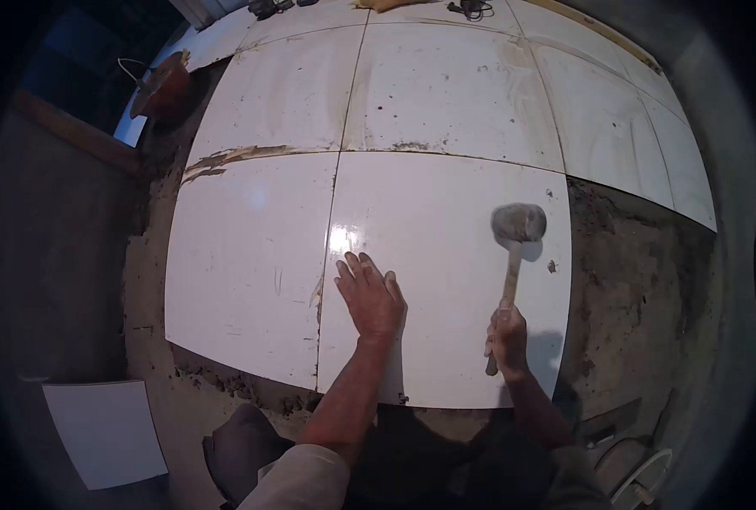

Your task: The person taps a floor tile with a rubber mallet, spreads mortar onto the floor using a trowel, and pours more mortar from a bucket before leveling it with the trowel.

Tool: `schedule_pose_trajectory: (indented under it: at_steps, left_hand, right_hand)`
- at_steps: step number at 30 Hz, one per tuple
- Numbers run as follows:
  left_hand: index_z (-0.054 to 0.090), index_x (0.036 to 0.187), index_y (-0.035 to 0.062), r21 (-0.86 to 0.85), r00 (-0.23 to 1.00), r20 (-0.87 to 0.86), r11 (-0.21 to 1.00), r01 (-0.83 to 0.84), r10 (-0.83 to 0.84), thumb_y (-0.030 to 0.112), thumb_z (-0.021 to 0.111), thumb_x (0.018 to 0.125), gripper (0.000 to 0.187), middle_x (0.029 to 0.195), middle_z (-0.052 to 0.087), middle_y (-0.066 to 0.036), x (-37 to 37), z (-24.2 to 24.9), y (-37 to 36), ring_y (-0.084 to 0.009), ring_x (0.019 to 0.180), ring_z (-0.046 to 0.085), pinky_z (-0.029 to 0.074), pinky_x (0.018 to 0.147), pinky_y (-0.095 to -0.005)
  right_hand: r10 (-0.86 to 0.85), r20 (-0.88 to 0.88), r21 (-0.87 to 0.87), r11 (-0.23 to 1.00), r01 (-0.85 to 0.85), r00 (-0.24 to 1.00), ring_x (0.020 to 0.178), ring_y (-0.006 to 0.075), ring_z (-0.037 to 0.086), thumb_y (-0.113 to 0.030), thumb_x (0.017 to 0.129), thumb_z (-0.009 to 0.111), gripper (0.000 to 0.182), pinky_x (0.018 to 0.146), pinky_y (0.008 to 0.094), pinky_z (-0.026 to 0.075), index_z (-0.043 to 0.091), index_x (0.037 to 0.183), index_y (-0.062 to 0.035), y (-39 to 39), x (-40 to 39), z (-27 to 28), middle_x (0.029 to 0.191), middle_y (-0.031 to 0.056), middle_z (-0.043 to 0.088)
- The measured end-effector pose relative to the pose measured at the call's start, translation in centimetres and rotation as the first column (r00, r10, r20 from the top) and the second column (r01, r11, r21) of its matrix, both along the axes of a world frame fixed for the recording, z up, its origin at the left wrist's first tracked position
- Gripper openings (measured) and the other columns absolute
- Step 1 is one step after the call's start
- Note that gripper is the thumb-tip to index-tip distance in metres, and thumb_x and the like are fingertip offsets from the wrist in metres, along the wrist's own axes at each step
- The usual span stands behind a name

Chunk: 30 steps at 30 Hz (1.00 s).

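My right hand (pixel 507 336) is wrapped round the wooden handle of a mallet (pixel 518 223). Its dark grey head is over the right part of a large white floor tile (pixel 446 340), a small shadow beside it; whether it touches the tile I cannot tell. My left hand (pixel 369 297) lies on the same tile near its left edge, fingers spread and holding nothing. A narrow joint runs between this tile and another white tile (pixel 242 272) on the left.
More white tiles (pixel 446 85) extend beyond. Rough mortar (pixel 633 280) borders the tile on the right. A reddish bucket (pixel 164 87) stands at the upper left, a loose tile piece (pixel 106 433) lies lower left, and a round container (pixel 637 476) is lower right.
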State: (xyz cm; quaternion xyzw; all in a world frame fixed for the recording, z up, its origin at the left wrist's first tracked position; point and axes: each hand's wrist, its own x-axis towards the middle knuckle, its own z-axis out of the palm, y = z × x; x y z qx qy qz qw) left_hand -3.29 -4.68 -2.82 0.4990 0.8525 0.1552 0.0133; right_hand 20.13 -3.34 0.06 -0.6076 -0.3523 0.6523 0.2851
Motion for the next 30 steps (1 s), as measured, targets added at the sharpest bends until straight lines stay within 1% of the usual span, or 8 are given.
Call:
schedule_pose_trajectory:
  at_steps: [2, 7, 14, 18, 22, 25, 27, 30]
  left_hand:
    - [0.035, 0.135, -0.0098, 0.012, 1.0, 0.008, 1.0, -0.003, 0.003, 0.025, 0.045, 0.094, 0.054, 0.145, 0.027, -0.029, 0.1, 0.1, 0.4, -0.0473, 0.135, 0.022, 0.019, 0.109, -0.0569]
    - [0.035, 0.137, -0.0075, -0.071, 0.999, -0.05, 0.997, -0.013, 0.01, 0.026, 0.047, 0.094, 0.055, 0.146, 0.027, -0.027, 0.1, -0.2, 0.1, -0.0455, 0.136, 0.021, 0.019, 0.111, -0.0552]
    - [0.039, 0.136, -0.0015, 0.001, 0.995, -0.049, 0.996, 0.086, -0.086, 0.03, 0.049, 0.093, 0.054, 0.148, 0.027, -0.023, 0.8, -0.8, 0.1, -0.0431, 0.139, 0.019, 0.016, 0.111, -0.0569]
    - [0.038, 0.139, 0.0033, -0.07, 0.941, 0.006, 0.939, 0.337, -0.337, 0.041, 0.052, 0.091, 0.062, 0.151, 0.024, -0.021, 4.1, 1.3, 1.8, -0.0421, 0.141, 0.015, 0.013, 0.111, -0.0602]
    - [0.029, 0.145, 0.0055, -0.217, 0.929, 0.063, 0.904, 0.368, -0.364, 0.054, 0.043, 0.092, 0.074, 0.152, 0.02, -0.021, 4.3, 1.9, 3.0, -0.0411, 0.142, 0.011, 0.008, 0.111, -0.06]
    - [0.025, 0.146, 0.002, -0.209, 0.977, 0.04, 0.954, 0.213, -0.21, 0.053, 0.041, 0.092, 0.076, 0.152, 0.016, -0.025, 4.2, 1.9, 3.1, -0.0414, 0.142, 0.008, 0.006, 0.111, -0.0601]
    - [0.023, 0.145, -0.0013, -0.202, 0.995, 0.02, 0.974, 0.099, -0.097, 0.053, 0.042, 0.092, 0.078, 0.152, 0.015, -0.027, 4.4, 1.6, 3.9, -0.0419, 0.142, 0.007, 0.005, 0.111, -0.0601]
    - [0.021, 0.143, -0.0084, -0.191, 0.997, -0.015, 0.978, -0.083, 0.082, 0.051, 0.043, 0.092, 0.081, 0.15, 0.013, -0.03, 3.9, 0.9, 3.8, -0.0431, 0.142, 0.006, 0.006, 0.111, -0.061]
  right_hand:
    - [-0.078, -0.178, -0.061, 0.996, 0.068, 0.981, 0.038, 0.0111, 0.041, -0.031, 0.099, 0.036, 0.032, 0.034, 0.0258, 0.039, 0.045, 0.08, -0.0074, 0.7, -1.3, 0.8, 0.058, 0.0017, 0.04]
    - [0.102, -0.056, 0.038, 0.994, -0.1, 0.993, 0.039, 0.009, 0.042, -0.044, 0.1, 0.036, 0.043, 0.035, 0.0253, 0.039, 0.046, 0.086, -0.0057, -0.7, 0.1, -0.2, 0.059, 0.0008, 0.045]
    - [-0.21, -0.14, 0.061, 0.973, 0.22, 0.968, 0.041, 0.0083, 0.041, -0.04, 0.1, 0.037, 0.039, 0.037, 0.025, 0.039, 0.047, 0.089, -0.0042, -2.5, 5.4, 3.0, 0.061, 0.0003, 0.044]
    - [-0.307, -0.316, 0.123, 0.925, 0.36, 0.898, 0.039, 0.0111, 0.044, -0.051, 0.098, 0.037, 0.048, 0.036, 0.0253, 0.041, 0.046, 0.09, -0.005, -1.7, 6.9, 4.5, 0.059, 0.0008, 0.044]
    - [-0.277, -0.299, 0.054, 0.95, 0.306, 0.913, 0.039, 0.0105, 0.041, -0.047, 0.099, 0.037, 0.044, 0.035, 0.0256, 0.04, 0.045, 0.088, -0.0046, -2.0, 4.5, 2.5, 0.059, 0.0014, 0.044]
    - [-0.13, -0.223, -0.13, 0.986, 0.103, 0.966, 0.039, 0.0105, 0.041, -0.047, 0.099, 0.037, 0.045, 0.035, 0.0258, 0.039, 0.046, 0.086, -0.0043, -2.2, 2.8, 1.0, 0.059, 0.0019, 0.043]
    - [-0.072, -0.218, 0.031, 0.996, 0.081, 0.973, 0.039, 0.0116, 0.044, -0.05, 0.097, 0.04, 0.047, 0.036, 0.0268, 0.041, 0.048, 0.087, -0.0049, -1.9, 2.7, 1.9, 0.059, 0.0018, 0.044]
    - [-0.164, -0.236, 0.014, 0.985, 0.172, 0.958, 0.04, 0.0106, 0.041, -0.048, 0.099, 0.035, 0.046, 0.036, 0.0251, 0.04, 0.046, 0.085, -0.0047, -1.2, 1.9, 3.4, 0.058, 0.0018, 0.043]
